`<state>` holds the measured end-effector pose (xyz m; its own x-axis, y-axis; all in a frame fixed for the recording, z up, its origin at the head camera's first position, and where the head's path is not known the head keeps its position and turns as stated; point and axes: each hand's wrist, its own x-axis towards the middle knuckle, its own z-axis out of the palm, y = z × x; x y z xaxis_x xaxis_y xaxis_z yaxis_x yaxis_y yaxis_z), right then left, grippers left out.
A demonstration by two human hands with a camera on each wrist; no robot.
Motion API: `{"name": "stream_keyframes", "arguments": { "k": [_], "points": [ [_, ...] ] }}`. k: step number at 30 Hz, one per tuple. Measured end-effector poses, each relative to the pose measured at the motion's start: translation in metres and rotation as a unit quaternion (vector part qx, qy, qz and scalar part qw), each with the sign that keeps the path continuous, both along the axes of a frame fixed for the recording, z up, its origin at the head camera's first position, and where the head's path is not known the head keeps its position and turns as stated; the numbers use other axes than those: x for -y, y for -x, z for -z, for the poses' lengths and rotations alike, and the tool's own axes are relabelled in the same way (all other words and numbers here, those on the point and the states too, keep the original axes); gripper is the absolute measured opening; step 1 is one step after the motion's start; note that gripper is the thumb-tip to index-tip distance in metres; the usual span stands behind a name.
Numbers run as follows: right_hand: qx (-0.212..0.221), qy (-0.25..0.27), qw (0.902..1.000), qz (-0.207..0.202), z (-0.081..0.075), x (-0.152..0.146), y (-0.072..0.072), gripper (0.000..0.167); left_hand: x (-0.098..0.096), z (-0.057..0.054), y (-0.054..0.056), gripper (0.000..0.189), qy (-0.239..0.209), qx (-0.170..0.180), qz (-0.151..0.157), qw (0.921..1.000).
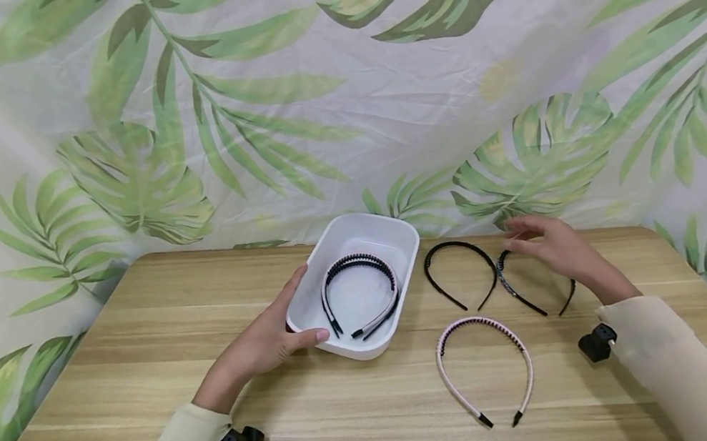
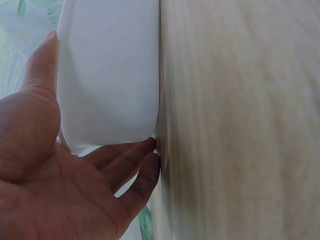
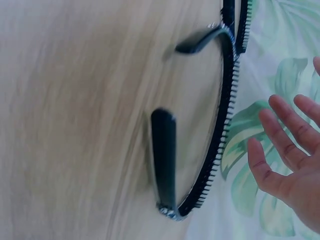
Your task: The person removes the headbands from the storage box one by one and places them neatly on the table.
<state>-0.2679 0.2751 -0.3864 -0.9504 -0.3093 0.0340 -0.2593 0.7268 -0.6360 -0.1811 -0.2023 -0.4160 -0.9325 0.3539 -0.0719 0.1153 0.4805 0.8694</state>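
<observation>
A white plastic bin (image 1: 387,228) stands at the middle of the table with a few headbands (image 1: 358,259), black and pale pink, lying inside. My left hand (image 1: 269,337) holds its near left corner, thumb at the rim and fingers along the outer wall; in the left wrist view the fingertips (image 2: 150,162) reach down beside the tabletop. Over the top of a black headband with sparkly trim (image 1: 508,287) hovers my right hand (image 1: 550,246). The right wrist view shows that hand with fingers spread, apart from the toothed black headband (image 3: 227,100).
A plain black headband (image 1: 459,243) lies between the bin and the sparkly one. Nearer the front is a pale pink headband (image 1: 451,383) with black tips. The wooden table (image 1: 349,422) backs onto a leaf-print cloth (image 1: 293,140).
</observation>
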Motion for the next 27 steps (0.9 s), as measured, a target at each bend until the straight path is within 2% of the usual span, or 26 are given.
{"name": "stream_keyframes", "arguments": {
  "k": [17,27],
  "points": [
    [-0.003,0.015,0.9997,-0.020,-0.018,0.033,-0.015,0.057,-0.001,0.002,0.001,0.113,0.005,-0.005,-0.001,1.0000],
    [-0.020,0.017,0.9992,-0.029,-0.025,0.055,-0.017,0.053,-0.001,0.003,0.002,0.113,0.010,-0.009,-0.002,0.9999]
  ]
}}
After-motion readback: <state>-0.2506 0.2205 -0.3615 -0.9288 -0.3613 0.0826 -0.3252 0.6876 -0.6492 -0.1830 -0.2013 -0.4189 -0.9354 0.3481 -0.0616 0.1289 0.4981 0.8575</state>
